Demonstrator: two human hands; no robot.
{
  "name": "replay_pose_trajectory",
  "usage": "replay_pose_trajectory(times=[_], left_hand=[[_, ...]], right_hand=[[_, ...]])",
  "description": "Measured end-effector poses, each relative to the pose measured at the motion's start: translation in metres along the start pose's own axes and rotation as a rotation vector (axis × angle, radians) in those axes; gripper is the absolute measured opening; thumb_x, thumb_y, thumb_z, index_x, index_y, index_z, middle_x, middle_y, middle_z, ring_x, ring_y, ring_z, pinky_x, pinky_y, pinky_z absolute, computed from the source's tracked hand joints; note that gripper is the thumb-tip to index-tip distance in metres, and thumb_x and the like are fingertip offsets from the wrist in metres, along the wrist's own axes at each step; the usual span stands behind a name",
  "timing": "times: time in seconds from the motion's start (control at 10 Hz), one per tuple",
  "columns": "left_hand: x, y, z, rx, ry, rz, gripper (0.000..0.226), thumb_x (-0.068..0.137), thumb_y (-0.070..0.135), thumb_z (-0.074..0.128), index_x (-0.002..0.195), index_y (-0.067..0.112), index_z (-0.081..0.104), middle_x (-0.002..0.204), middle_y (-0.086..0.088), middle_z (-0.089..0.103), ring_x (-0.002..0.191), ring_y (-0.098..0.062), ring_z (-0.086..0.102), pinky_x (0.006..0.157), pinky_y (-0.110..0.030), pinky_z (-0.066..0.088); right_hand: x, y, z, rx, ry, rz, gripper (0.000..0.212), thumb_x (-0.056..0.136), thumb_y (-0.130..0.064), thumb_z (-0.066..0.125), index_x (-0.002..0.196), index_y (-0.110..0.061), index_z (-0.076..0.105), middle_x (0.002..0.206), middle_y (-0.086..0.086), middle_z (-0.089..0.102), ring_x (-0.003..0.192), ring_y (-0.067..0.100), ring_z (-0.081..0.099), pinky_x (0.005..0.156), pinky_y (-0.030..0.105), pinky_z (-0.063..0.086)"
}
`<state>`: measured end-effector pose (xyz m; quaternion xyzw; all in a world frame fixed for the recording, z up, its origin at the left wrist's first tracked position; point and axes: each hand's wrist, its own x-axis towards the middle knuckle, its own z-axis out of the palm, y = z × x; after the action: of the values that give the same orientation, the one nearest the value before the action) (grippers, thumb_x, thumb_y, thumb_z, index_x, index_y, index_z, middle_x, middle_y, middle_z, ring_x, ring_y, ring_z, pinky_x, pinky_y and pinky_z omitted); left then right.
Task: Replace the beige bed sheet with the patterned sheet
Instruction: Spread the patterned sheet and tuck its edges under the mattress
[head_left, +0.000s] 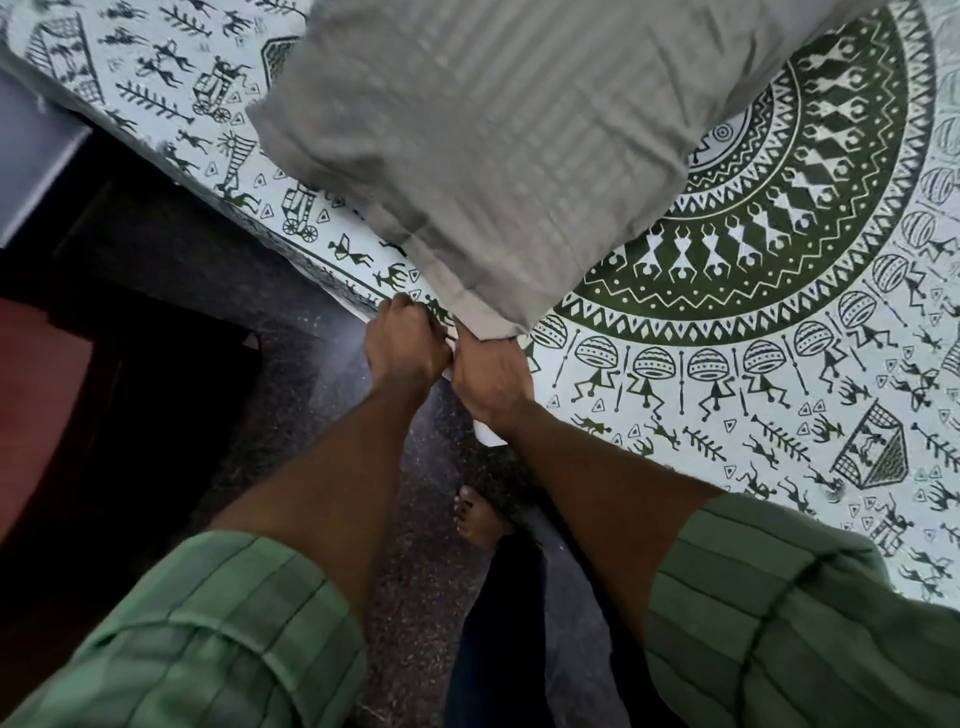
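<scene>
1. The patterned sheet (727, 322), white with dark green figures and a round centre motif, lies spread over the bed and reaches its near corner.
2. A grey striped pillow (498, 145) rests on the sheet, its near corner pointing at your hands.
3. Your left hand (402, 345) has its grip curled round the sheet's edge at the bed corner.
4. Your right hand (491, 379) sits just beside the left, knuckles up, fingers curled into cloth at the pillow's corner; whether it holds pillow or sheet, you cannot tell.
5. Your bare foot (480, 514) stands on the dark speckled floor (291, 374) below the corner.
</scene>
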<state>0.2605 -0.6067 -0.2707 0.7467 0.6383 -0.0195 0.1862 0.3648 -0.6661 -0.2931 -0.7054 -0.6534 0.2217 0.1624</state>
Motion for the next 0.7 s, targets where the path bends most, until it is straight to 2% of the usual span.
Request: replay_pose_trajectory(times=[0.1,0.2,0.3,0.4,0.5,0.6,0.7], left_hand=[[0.007,-0.010,-0.002,-0.222,0.104,-0.153,0.016,0.082,0.026,0.067,0.097,0.020,0.068,0.110,-0.005,0.058,0.102,-0.028,0.059,0.087,-0.040,0.054],[0.011,-0.017,0.003,-0.134,0.102,-0.073,0.025,0.081,0.027,0.073,0.105,0.021,0.067,0.115,-0.004,0.060,0.105,-0.027,0.056,0.088,-0.041,0.051],[0.020,-0.017,0.001,-0.008,0.089,-0.004,0.013,0.079,0.023,0.071,0.091,0.022,0.075,0.101,-0.002,0.068,0.097,-0.026,0.061,0.077,-0.036,0.051],[0.027,-0.015,-0.007,0.049,0.005,0.011,0.014,0.076,0.023,0.076,0.090,0.021,0.077,0.098,-0.002,0.071,0.096,-0.025,0.064,0.076,-0.033,0.053],[0.033,-0.037,-0.021,-0.010,0.010,-0.208,0.018,0.075,0.023,0.079,0.093,0.020,0.077,0.099,-0.005,0.072,0.092,-0.028,0.069,0.076,-0.037,0.058],[0.045,-0.059,-0.033,0.042,0.038,-0.313,0.017,0.076,0.027,0.077,0.092,0.021,0.076,0.098,-0.005,0.073,0.095,-0.029,0.069,0.077,-0.038,0.059],[0.056,-0.054,-0.042,0.123,-0.037,-0.271,0.024,0.080,0.035,0.078,0.099,0.021,0.076,0.105,-0.007,0.070,0.101,-0.028,0.065,0.081,-0.039,0.057]], right_hand=[[0.027,0.022,0.043,0.029,-0.217,-0.465,0.034,0.094,-0.029,0.058,0.125,-0.020,0.068,0.114,0.016,0.069,0.112,0.016,0.060,0.103,0.024,0.042],[0.034,0.012,0.049,0.206,-0.219,0.167,0.045,0.102,-0.039,0.045,0.143,-0.021,0.050,0.137,0.011,0.061,0.128,0.031,0.057,0.111,0.041,0.044],[0.031,0.005,0.049,0.233,-0.272,0.237,0.048,0.104,-0.042,0.041,0.146,-0.020,0.049,0.134,0.001,0.063,0.119,0.016,0.062,0.102,0.024,0.050],[0.041,-0.006,0.045,0.182,-0.242,0.202,0.042,0.105,-0.012,0.047,0.146,-0.004,0.045,0.137,0.012,0.059,0.109,0.009,0.054,0.098,0.021,0.048],[0.040,-0.017,0.043,0.012,-0.109,0.205,0.072,0.090,-0.017,0.065,0.153,-0.012,0.032,0.150,0.015,0.046,0.138,0.028,0.044,0.114,0.049,0.039],[0.049,-0.028,0.043,0.043,-0.208,0.126,0.081,0.095,-0.017,0.060,0.162,-0.007,0.015,0.168,0.016,0.018,0.156,0.031,0.016,0.126,0.047,0.019],[0.061,-0.032,0.033,0.197,-0.167,0.275,0.085,0.093,-0.010,0.056,0.163,-0.012,0.009,0.168,0.012,0.019,0.154,0.030,0.022,0.124,0.049,0.026]])
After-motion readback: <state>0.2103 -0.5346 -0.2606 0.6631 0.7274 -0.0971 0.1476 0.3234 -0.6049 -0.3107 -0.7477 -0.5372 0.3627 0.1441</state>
